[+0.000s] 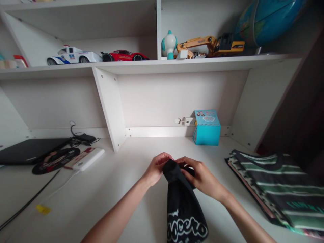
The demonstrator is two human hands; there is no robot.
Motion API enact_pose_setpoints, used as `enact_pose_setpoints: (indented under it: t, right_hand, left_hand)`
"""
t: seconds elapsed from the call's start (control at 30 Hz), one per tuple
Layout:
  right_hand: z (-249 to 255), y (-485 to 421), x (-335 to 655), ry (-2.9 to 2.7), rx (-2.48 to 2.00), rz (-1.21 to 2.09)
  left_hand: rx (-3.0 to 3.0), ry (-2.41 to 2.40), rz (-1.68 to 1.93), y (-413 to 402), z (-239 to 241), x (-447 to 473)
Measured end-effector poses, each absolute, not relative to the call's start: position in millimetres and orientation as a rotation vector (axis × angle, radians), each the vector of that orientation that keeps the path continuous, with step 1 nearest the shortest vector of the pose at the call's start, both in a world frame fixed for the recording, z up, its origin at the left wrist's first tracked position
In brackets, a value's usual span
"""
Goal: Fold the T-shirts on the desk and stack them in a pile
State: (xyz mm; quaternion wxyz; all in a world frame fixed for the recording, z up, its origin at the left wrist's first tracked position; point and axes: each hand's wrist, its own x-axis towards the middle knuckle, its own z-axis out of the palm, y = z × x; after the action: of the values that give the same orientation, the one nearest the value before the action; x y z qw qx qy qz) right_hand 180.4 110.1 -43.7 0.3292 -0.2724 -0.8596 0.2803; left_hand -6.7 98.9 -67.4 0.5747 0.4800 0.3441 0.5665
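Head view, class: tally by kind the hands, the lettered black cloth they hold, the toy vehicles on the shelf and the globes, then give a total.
Hands: 2 (left hand, right hand)
Lettered black cloth items: 1 (black cloth)
Toy vehicles: 3 (white truck, red car, yellow excavator)
Globes: 1 (blue globe)
Total: 7

Dim light, soft shadows, stretched edges (darkest right)

Observed soft, matt cloth in the black garment (182, 202). Noted matt cloth in the folded striped shirt (278, 179). Recorded smooth white board with a faint sheen on the desk (121, 192); glossy plastic on the red toy car (124, 56) and the globe (274, 20); smooth card on the blue calendar (208, 135).
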Motion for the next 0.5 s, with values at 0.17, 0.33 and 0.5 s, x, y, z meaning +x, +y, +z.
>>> enact_pose_setpoints:
  t: [0.17,0.33,0.5]
  right_hand:
    - [-42.3,96.8,188.4,-2.252,-0.779,0.523]
    - [-54.8,112.1,198.1,-2.027,-0.972,0.269]
    - [-53.4,120.6,231.0,-1.998,-0.996,0.218]
  left_hand:
    - [1.096,0.737,1.373,97.4,-51.5,6.7]
    - [1.086,0.579,1.456,100.4,-26.4,-1.1]
    - [1.138,0.499,1.578,112.8,-6.1,-51.9]
